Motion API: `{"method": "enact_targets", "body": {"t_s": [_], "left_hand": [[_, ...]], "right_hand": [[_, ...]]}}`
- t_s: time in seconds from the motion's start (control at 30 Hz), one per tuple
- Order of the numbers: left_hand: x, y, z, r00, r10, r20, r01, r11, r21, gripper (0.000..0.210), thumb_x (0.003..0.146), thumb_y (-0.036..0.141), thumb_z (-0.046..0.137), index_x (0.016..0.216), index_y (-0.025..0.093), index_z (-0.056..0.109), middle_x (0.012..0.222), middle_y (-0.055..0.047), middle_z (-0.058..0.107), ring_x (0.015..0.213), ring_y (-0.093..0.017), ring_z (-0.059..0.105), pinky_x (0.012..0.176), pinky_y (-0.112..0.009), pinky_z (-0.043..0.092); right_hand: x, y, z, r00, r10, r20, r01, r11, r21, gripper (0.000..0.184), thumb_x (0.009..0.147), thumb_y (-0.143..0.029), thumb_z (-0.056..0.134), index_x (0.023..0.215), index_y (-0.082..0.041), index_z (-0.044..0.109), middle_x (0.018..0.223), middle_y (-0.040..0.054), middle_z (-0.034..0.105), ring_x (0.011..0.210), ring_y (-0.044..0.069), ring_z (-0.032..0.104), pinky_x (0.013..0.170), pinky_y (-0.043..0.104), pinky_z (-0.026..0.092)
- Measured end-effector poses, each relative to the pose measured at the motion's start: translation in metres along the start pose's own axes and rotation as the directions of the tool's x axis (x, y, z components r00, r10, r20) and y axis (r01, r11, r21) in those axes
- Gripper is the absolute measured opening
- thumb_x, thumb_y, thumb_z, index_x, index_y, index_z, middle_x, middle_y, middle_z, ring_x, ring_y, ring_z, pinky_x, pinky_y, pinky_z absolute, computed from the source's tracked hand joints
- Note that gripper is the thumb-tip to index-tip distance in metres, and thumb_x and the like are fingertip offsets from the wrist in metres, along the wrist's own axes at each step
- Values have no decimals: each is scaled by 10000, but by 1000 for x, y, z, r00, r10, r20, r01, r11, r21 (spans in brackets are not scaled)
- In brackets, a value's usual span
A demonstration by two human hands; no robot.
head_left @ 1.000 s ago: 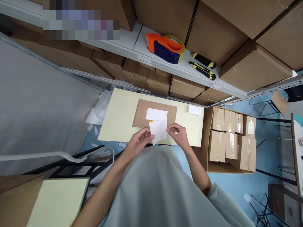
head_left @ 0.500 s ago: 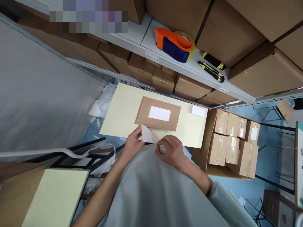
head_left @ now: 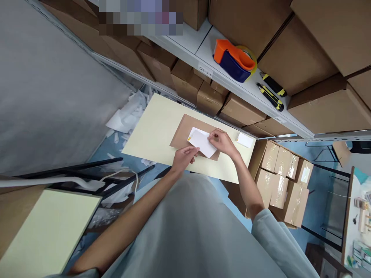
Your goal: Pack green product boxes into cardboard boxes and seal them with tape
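Observation:
My left hand (head_left: 184, 158) pinches the near left edge of a white paper slip (head_left: 203, 144) between thumb and fingers. At the slip's right end, my right hand (head_left: 221, 141) has its fingers closed on the edge. The slip is held over a flat brown kraft piece (head_left: 181, 133), an envelope or a card sheet, lying on the pale yellow tabletop (head_left: 150, 131). Behind the slip shows part of another white label (head_left: 194, 130) with a small yellow mark at its left corner. A small stack of white slips (head_left: 244, 139) lies to the right of my right hand.
An open carton (head_left: 258, 156) of taped brown boxes (head_left: 279, 193) stands to the right. Above the table, a shelf (head_left: 188, 38) holds an orange and blue tape dispenser (head_left: 234, 61), two box cutters (head_left: 271, 96) and cartons. Scrap paper (head_left: 127, 116) lies to the left.
Both hands have moved forward from near my body to over the brown piece, carrying the slip. The slip now lies flatter, covering most of the label. The view has shifted slightly.

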State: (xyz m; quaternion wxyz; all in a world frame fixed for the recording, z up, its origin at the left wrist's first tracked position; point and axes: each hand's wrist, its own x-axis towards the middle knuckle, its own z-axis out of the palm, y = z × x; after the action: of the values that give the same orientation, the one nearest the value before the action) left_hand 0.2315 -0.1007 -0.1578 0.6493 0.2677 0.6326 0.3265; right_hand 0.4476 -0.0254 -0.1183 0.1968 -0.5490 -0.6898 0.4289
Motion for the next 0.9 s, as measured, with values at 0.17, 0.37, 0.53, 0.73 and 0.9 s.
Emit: {"method": "enact_targets", "body": {"t_s": [0.17, 0.37, 0.53, 0.73, 0.9], "left_hand": [[19, -6, 24, 985, -131, -110, 117, 984, -131, 443, 665, 555, 981, 798, 180, 788, 691, -17, 719, 480, -91, 494, 468, -251, 438], [34, -14, 27, 962, -216, -165, 180, 962, -207, 396, 667, 472, 991, 783, 165, 770, 702, -24, 731, 519, -105, 575, 514, -251, 518], [39, -22, 26, 953, -254, -163, 216, 952, -216, 372, 676, 436, 989, 789, 158, 770, 712, -34, 746, 522, -111, 601, 527, -254, 533], [48, -26, 26, 945, -283, -163, 247, 946, -209, 362, 677, 415, 991, 808, 159, 771, 757, -59, 780, 542, -124, 634, 532, -259, 529], [53, -27, 24, 941, -304, -147, 273, 941, -198, 357, 661, 401, 1000, 761, 164, 753, 769, -67, 783, 557, -128, 647, 519, -248, 497]], "right_hand": [[44, 37, 3, 994, 50, 96, -43, 996, -76, 90, 953, -222, 608, 911, -211, 687, 1043, 51, 711, 978, 211, 673, 963, 347, 524], [59, 59, 23, 990, 85, 117, -70, 990, -126, 154, 976, -177, 563, 956, -193, 715, 1082, 74, 736, 972, 213, 666, 982, 358, 536], [61, 65, 36, 991, 88, 105, -61, 970, -234, 214, 1003, -126, 532, 982, -180, 738, 1093, 94, 743, 1032, 234, 671, 1037, 371, 535], [64, 62, 41, 986, 140, 86, -101, 931, -351, 196, 1054, -145, 558, 1019, -181, 748, 1134, 114, 750, 1123, 265, 672, 1086, 392, 528], [66, 52, 44, 977, 189, 97, -129, 892, -434, 226, 1078, -156, 531, 1045, -174, 754, 1165, 135, 742, 1179, 285, 674, 1098, 399, 528]]}}
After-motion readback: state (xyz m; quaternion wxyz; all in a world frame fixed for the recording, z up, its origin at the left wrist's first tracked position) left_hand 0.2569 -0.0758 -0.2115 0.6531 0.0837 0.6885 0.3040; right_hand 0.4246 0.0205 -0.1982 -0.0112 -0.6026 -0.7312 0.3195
